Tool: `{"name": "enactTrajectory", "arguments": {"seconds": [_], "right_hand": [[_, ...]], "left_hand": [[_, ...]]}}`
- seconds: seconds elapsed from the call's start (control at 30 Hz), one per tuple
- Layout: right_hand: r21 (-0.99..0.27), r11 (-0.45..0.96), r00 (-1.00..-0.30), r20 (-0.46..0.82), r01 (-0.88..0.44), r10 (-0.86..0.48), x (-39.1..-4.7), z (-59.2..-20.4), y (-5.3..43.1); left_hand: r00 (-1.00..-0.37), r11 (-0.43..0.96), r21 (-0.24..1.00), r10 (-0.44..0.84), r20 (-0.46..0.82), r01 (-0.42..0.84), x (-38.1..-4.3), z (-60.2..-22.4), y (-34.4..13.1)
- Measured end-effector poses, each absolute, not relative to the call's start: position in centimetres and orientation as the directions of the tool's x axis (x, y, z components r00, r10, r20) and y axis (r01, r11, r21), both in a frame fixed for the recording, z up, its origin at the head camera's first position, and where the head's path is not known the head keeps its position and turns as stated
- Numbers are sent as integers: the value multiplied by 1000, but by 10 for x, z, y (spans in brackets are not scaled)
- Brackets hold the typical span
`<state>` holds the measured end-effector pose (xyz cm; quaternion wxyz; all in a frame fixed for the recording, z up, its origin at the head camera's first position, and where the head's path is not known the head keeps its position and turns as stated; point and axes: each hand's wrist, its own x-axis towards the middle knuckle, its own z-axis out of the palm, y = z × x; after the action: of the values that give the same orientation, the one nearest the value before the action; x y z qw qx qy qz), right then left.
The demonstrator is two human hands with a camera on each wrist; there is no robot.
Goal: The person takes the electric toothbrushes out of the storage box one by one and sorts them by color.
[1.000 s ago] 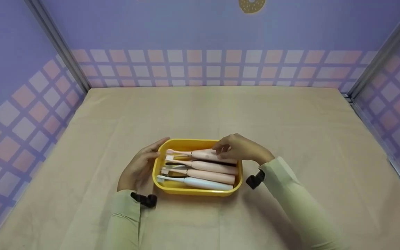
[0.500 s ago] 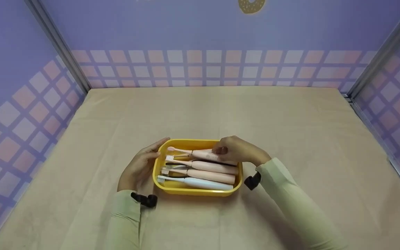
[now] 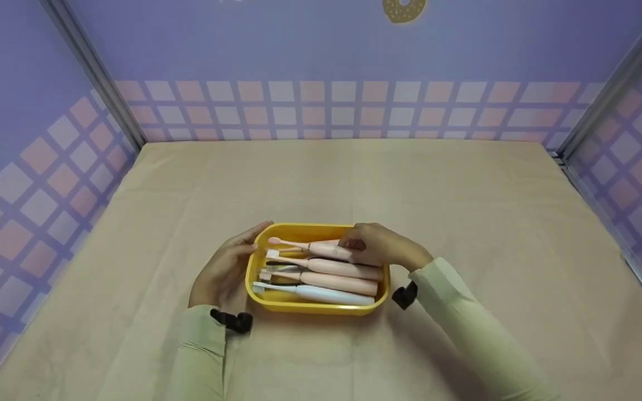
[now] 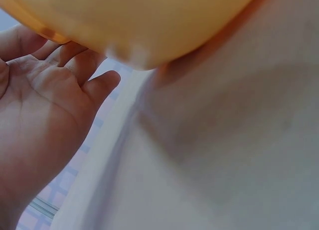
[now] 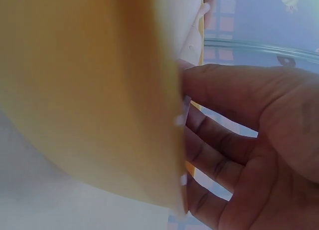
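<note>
A yellow plastic bin [image 3: 315, 309] holds several electric toothbrushes lying side by side, heads to the left. My left hand [image 3: 223, 267] grips the bin's left end, thumb at the rim and fingers along the outside; its palm shows in the left wrist view. At the back right of the bin, my right hand [image 3: 388, 245] reaches in and pinches the handle of the farthest pink toothbrush [image 3: 321, 250]. Nearer lie two more pink toothbrushes [image 3: 346, 269] and a pale blue toothbrush [image 3: 332, 295]. In the right wrist view, the bin's wall [image 5: 89, 100] hides the right fingertips.
Darker, thinner items lie partly hidden under the toothbrushes. The bin stands on a table with a beige cloth [image 3: 321, 184]. Purple panels with a checked band [image 3: 343, 108] enclose the back and sides, with metal posts [image 3: 95, 72] at the corners.
My right hand has sunk slightly lower into the bin, its wrist shifting a little left, and the farthest toothbrush has shifted slightly. The left hand and the bin have stayed put.
</note>
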<state>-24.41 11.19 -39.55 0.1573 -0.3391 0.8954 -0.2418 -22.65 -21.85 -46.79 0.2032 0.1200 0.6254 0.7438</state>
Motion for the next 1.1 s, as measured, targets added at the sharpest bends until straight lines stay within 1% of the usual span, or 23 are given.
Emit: {"name": "enactTrajectory", "arguments": {"seconds": [0.17,0.5,0.67,0.93,1.1], "right_hand": [[-560,637,-716,-109,-529,-690,-243,-397,113],[-545,635,-717,-87,-547,-692,-240,-397,115],[-536,652,-719,-115,-536,-686,-240,-396,115],[-533,665,-715,-150,-523,-682,-240,-396,116],[-553,680,-733,-170,-482,-658,-240,-396,115]], "left_hand": [[-897,-178,964,430,-103,-196,-224,-464,-216],[-897,-180,964,430,-101,-195,-224,-461,-215],[-902,-173,967,421,-99,-187,-224,-461,-214],[-905,-174,962,408,-124,-210,-222,-462,-212],[-907,-164,963,399,-134,-214,-222,-461,-214]]}}
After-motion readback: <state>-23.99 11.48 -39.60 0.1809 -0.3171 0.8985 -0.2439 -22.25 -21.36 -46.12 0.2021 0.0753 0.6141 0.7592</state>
